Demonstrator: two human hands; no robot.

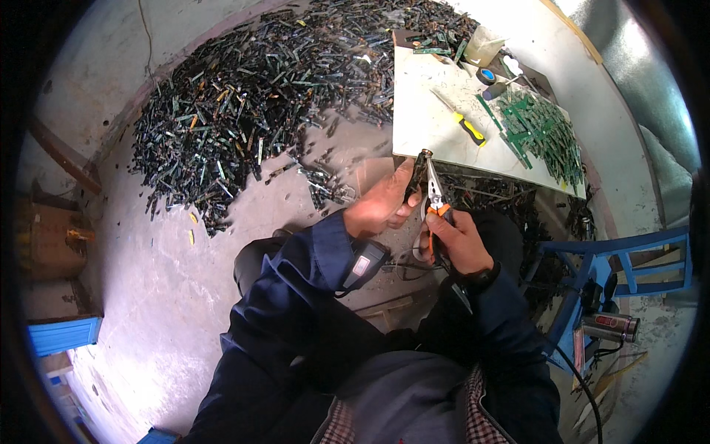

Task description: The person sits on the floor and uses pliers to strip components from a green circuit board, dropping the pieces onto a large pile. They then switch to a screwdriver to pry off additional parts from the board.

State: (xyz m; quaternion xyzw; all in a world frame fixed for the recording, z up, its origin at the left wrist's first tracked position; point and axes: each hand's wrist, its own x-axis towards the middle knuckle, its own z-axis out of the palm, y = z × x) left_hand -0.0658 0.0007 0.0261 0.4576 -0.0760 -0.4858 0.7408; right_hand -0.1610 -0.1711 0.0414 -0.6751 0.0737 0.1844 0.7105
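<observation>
My left hand (pixel 381 203) is closed around a small dark, elongated part (pixel 420 169) with a coppery tip, held upright near the front edge of the white table. Long-nose pliers (pixel 435 189) with orange-and-black handles are gripped in my right hand (pixel 460 240). Their jaws point up and lie right beside the dark part; whether they pinch it, I cannot tell. On the white tabletop (pixel 425 92), a yellow-and-black screwdriver (pixel 470 129) lies beyond my hands. To its right is a pile of narrow green circuit boards (pixel 540 133).
A large heap of dark strip-like scraps (pixel 229 122) covers the floor at the far left. A blue-centred tape roll (pixel 486 76) and a cloudy plastic cup (pixel 483 48) stand at the table's back. At right are a blue chair (pixel 625 248) and a metal flask (pixel 610 326).
</observation>
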